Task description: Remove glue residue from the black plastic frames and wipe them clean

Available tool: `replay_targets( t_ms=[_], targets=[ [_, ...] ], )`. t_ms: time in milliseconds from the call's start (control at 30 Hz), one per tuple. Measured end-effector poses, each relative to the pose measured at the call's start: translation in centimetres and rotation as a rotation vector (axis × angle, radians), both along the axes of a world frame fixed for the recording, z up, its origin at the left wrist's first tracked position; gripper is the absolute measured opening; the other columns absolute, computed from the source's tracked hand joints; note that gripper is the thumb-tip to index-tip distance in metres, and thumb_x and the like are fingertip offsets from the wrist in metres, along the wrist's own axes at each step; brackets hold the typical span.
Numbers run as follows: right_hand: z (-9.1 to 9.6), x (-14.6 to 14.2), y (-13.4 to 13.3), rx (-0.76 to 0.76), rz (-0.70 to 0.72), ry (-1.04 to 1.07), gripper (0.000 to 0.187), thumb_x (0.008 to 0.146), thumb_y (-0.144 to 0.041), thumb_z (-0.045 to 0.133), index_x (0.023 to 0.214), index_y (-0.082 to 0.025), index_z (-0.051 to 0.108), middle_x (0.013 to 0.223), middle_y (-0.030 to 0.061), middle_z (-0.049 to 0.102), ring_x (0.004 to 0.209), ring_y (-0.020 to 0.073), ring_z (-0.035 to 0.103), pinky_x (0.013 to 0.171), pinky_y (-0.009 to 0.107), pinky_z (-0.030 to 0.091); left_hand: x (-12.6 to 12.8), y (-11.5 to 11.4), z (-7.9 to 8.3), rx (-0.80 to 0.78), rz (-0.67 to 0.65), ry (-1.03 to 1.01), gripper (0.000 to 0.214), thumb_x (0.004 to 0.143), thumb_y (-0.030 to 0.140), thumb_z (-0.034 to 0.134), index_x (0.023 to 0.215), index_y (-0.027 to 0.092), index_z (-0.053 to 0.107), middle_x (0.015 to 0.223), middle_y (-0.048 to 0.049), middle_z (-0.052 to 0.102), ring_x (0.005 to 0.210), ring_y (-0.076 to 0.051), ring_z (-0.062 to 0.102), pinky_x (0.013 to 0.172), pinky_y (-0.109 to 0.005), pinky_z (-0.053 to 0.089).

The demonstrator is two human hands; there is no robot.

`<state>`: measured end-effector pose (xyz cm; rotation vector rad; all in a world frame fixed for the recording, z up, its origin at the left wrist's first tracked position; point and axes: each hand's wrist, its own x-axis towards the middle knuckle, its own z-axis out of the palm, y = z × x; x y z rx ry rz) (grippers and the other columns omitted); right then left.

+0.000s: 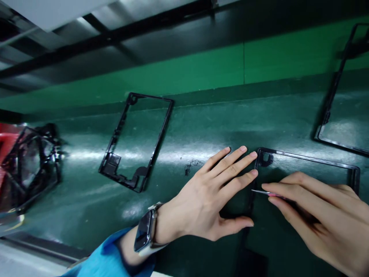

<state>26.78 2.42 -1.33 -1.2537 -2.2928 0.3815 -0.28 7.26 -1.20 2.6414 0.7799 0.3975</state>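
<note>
My left hand point(213, 196) lies flat with fingers stretched out, its fingertips and thumb touching the left edge of a black rectangular plastic frame point(311, 158) on the green work surface point(201, 127). My right hand point(314, 215) rests over that frame, fingers pinched on a thin metal blade point(261, 191) whose tip points at the frame's left side. A smartwatch point(144, 231) and a blue sleeve show on my left wrist.
A second black frame point(135, 140) lies to the left, a third point(337, 100) at the far right. A pile of black frames point(34, 161) sits by a red bin at the left edge. Small black shavings point(191, 165) lie near my left fingers.
</note>
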Motion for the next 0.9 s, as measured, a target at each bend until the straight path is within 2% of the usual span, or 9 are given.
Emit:
replay_targets(
  t_ms=[100, 233, 433, 567, 667, 800, 900],
  targets=[
    [0.1, 0.0, -0.6, -0.044, -0.056, -0.014, 0.025, 0.109, -0.017, 0.057, 0.120, -0.028, 0.076, 0.115, 0.0004, 0.078, 0.080, 0.0135, 0.074, 0.057, 0.025, 0.049, 0.0, 0.0, 0.1, 0.000, 0.002, 0.002, 0.081, 0.097, 0.063, 0.070, 0.154, 0.008, 0.050, 0.172, -0.0192, 0.042, 0.167, -0.032, 0.028, 0.138, -0.053, 0.022],
    [0.0, 0.1, -1.1, -0.069, -0.037, -0.022, 0.025, 0.108, -0.014, 0.057, 0.118, -0.029, 0.075, 0.115, -0.0011, 0.078, 0.083, 0.0136, 0.076, 0.058, 0.025, 0.051, 0.0, 0.0, 0.1, -0.005, 0.007, 0.006, 0.081, 0.097, 0.063, 0.070, 0.154, 0.008, 0.050, 0.172, -0.0194, 0.042, 0.167, -0.032, 0.027, 0.138, -0.052, 0.022],
    [-0.6, 0.2, -1.7, -0.071, -0.069, 0.014, 0.030, 0.109, -0.018, 0.057, 0.132, -0.030, 0.072, 0.120, -0.0001, 0.079, 0.098, 0.0200, 0.078, 0.080, 0.031, 0.060, 0.1, 0.0, 0.2, -0.005, 0.005, 0.007, 0.080, 0.098, 0.062, 0.070, 0.153, 0.008, 0.050, 0.171, -0.0201, 0.043, 0.167, -0.032, 0.028, 0.137, -0.053, 0.023],
    [-0.6, 0.6, -1.4, -0.073, 0.022, -0.033, 0.030, 0.107, -0.013, 0.059, 0.125, -0.032, 0.075, 0.117, -0.0029, 0.078, 0.086, 0.0137, 0.075, 0.067, 0.025, 0.054, 0.0, 0.0, 0.2, -0.008, 0.003, 0.003, 0.079, 0.098, 0.061, 0.069, 0.153, 0.007, 0.051, 0.171, -0.0207, 0.043, 0.167, -0.033, 0.029, 0.137, -0.052, 0.023],
    [-0.3, 0.6, -1.0, -0.079, 0.058, -0.048, 0.025, 0.106, -0.016, 0.062, 0.121, -0.030, 0.076, 0.111, -0.0018, 0.076, 0.078, 0.0111, 0.072, 0.059, 0.023, 0.048, 0.0, 0.0, 0.2, -0.011, 0.003, 0.006, 0.080, 0.098, 0.062, 0.069, 0.152, 0.007, 0.051, 0.170, -0.0207, 0.044, 0.166, -0.033, 0.030, 0.138, -0.052, 0.023],
    [-0.4, 0.6, -1.1, -0.088, 0.025, -0.047, 0.022, 0.108, -0.022, 0.062, 0.124, -0.030, 0.074, 0.111, 0.0002, 0.074, 0.080, 0.0116, 0.071, 0.052, 0.024, 0.041, 0.0, 0.0, 0.2, -0.006, 0.002, 0.003, 0.080, 0.097, 0.061, 0.071, 0.153, 0.007, 0.051, 0.170, -0.0210, 0.044, 0.166, -0.033, 0.030, 0.138, -0.053, 0.023],
    [-0.8, 0.6, -1.4, -0.103, -0.010, -0.035, 0.026, 0.110, -0.019, 0.056, 0.125, -0.030, 0.073, 0.111, -0.0004, 0.072, 0.075, 0.0095, 0.069, 0.050, 0.025, 0.037, 0.0, 0.0, 0.2, -0.005, -0.001, 0.001, 0.081, 0.097, 0.062, 0.071, 0.153, 0.007, 0.051, 0.169, -0.0219, 0.045, 0.166, -0.034, 0.031, 0.137, -0.054, 0.024]
  ],
)
